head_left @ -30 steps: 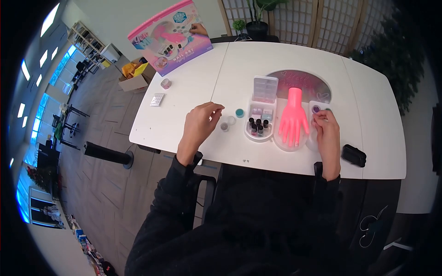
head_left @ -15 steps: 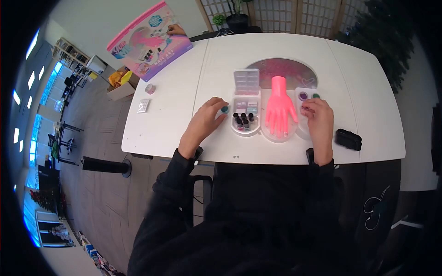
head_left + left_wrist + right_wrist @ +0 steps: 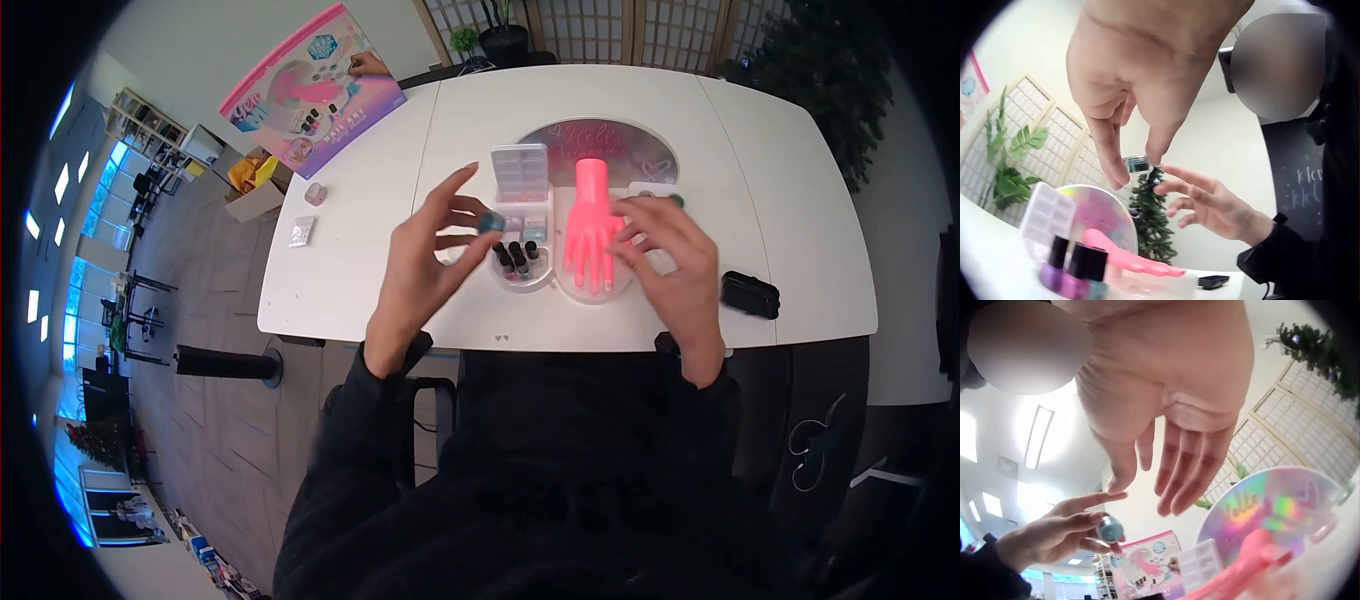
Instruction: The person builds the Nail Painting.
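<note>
My left hand [image 3: 425, 255] pinches a small round pot [image 3: 489, 222] with teal contents between thumb and fingers, raised above the table. The left wrist view shows the pot's clear side [image 3: 1137, 164] at the fingertips. My right hand [image 3: 675, 265] hangs over the right part of the nail set, fingers loosely bent and nothing between them. Its fingertips overlap the edge of a pink model hand [image 3: 592, 235] in the head view. Left of the model hand, several black-capped nail polish bottles [image 3: 514, 258] stand in a white tray with a raised clear compartment lid [image 3: 520, 172].
Behind the model hand is a shiny rounded panel [image 3: 610, 145]. A green pot [image 3: 677, 201] sits in the right tray, partly hidden. A black case [image 3: 750, 294] lies at right. At left are a small jar [image 3: 315, 194], a white packet [image 3: 301, 231] and the product box [image 3: 315, 95].
My left hand has taken the teal pot from beside the tray and lifted it. My right hand has come up and left from the right tray, its fingers spreading. The head view has shifted.
</note>
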The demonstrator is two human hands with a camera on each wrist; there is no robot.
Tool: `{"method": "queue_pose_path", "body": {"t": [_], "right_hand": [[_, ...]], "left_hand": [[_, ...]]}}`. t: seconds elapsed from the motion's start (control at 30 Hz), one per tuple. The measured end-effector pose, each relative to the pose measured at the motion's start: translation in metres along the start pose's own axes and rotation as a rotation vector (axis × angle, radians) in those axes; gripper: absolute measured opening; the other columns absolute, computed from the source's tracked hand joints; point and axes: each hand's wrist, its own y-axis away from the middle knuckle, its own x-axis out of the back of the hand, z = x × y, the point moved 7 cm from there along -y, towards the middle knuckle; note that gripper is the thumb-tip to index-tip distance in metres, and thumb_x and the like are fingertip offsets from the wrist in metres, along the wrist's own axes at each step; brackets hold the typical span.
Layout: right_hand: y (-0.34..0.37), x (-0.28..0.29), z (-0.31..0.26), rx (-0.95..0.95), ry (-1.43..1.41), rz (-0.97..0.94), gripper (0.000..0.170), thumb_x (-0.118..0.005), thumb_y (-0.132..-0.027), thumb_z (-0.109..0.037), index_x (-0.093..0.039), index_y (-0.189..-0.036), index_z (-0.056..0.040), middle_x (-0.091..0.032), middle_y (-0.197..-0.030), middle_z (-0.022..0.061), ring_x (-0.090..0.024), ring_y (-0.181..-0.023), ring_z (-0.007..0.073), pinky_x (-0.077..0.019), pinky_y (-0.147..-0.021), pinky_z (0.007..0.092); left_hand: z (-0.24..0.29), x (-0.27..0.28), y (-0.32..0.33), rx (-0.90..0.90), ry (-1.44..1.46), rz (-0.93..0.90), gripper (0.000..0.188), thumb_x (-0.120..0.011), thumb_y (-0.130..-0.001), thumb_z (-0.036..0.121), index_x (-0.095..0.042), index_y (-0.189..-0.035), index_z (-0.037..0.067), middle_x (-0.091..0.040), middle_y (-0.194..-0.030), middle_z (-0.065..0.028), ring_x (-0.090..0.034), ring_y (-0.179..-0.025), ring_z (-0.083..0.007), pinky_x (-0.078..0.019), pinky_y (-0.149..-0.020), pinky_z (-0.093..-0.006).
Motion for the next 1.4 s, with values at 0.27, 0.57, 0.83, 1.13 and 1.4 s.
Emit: {"method": "queue_pose_path", "body": {"t": [0.27, 0.57, 0.83, 1.13, 1.4], "right_hand": [[0.022, -0.057, -0.025, 0.145, -0.054, -0.206, 0.033, -0.085, -0.08, 0.003, -0.079, -0.112, -0.0014, -0.07, -0.118, 0.0106, -0.073, -0.092, 0.0221, -0.0614, -0.081, 0.0317], [0.018, 0.025, 0.055, -0.181, 0.044, 0.138, 0.022, -0.085, -0.079, 0.003, -0.077, -0.1, 0.0034, -0.074, -0.106, 0.0121, -0.074, -0.078, 0.0257, -0.0625, -0.075, 0.0354], [0.034, 0.057, 0.112, -0.339, 0.318, 0.262, 0.015, -0.082, -0.081, 0.005, -0.076, -0.094, 0.0059, -0.078, -0.105, 0.0145, -0.077, -0.088, 0.0295, -0.0636, -0.081, 0.0365], [0.028, 0.049, 0.108, -0.258, 0.553, 0.157, 0.02, -0.08, -0.084, 0.004, -0.076, -0.104, 0.0053, -0.077, -0.111, 0.015, -0.074, -0.098, 0.0326, -0.0608, -0.086, 0.0379], [0.024, 0.041, 0.082, -0.193, 0.558, 0.193, 0.036, -0.076, -0.089, 0.003, -0.072, -0.125, 0.0017, -0.073, -0.117, 0.0156, -0.072, -0.099, 0.0299, -0.0583, -0.085, 0.0386]], "left_hand": [[0.014, -0.05, 0.023, -0.024, 0.132, -0.164, 0.098, -0.084, -0.087, 0.003, -0.027, -0.167, 0.012, -0.071, -0.11, -0.014, -0.074, -0.097, -0.0217, -0.0662, -0.087, -0.037], [0.013, -0.008, 0.014, -0.108, -0.063, -0.136, 0.03, -0.071, -0.093, -0.006, -0.072, -0.123, -0.002, -0.075, -0.117, -0.0147, -0.075, -0.101, -0.0249, -0.0621, -0.084, -0.0332], [-0.089, 0.024, 0.037, 0.169, -0.408, -0.099, 0.043, -0.077, -0.092, 0.011, -0.067, -0.134, 0.006, -0.073, -0.12, -0.0158, -0.068, -0.114, -0.0346, -0.055, -0.096, -0.0431], [-0.118, -0.002, 0.046, 0.274, -0.491, -0.218, 0.046, -0.082, -0.088, 0.019, -0.07, -0.132, 0.013, -0.064, -0.117, -0.0162, -0.074, -0.089, -0.033, -0.0594, -0.082, -0.0444], [-0.113, -0.003, 0.037, 0.204, -0.471, -0.144, 0.033, -0.079, -0.084, 0.009, -0.073, -0.116, 0.005, -0.069, -0.095, -0.0136, -0.071, -0.081, -0.0295, -0.0586, -0.076, -0.0413]]}}
